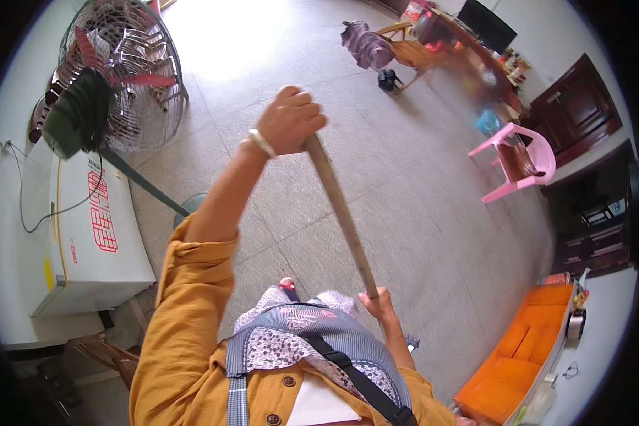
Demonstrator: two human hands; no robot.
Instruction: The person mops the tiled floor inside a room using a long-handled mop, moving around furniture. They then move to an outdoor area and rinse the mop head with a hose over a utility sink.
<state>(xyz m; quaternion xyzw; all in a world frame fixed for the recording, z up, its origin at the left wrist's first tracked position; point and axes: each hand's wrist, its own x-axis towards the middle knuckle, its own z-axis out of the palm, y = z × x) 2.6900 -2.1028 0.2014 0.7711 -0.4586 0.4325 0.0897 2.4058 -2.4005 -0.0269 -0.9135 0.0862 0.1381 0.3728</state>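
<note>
Grey floor tiles [419, 206] spread across this bright room. On one side I see a big standing fan [85, 99] and a white chest freezer [99, 227]. On the other side are a pink plastic armchair [541, 153] and an orange sofa [522, 355].

The person has a long wooden pole [342, 216] slanting in front of their body. Their left hand [291, 121] is wrapped around its top end, reaching far out. Their right hand [380, 305] is closed around it lower down, near the apron [277, 348]. The bottom of the pole is hidden from me, so I cannot tell what is on it.

To work the pole well, I think the top hand should steer while the low hand pushes and pulls. Slow, even strokes seem best. Bending the knees a little might save the back. I would keep the pole away from the red shoe [287, 285] and not bump the fan.
</note>
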